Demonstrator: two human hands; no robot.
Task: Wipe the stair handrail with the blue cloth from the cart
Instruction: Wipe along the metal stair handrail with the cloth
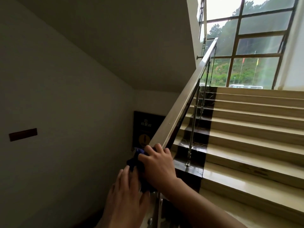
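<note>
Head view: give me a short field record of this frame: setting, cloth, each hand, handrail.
setting: foot of stairs, window above
blue cloth: bunched at the lower end of the handrail
right hand: fingers curled over the cloth
left hand: fingers straight, touching the cloth's lower part
handrail: uncovered above the hands, rising toward the window

Two hands (127, 196) (158, 167), one blue cloth (136, 162), one handrail (184, 99), one wall plaque (23, 134), one dark sign (142, 127).
</note>
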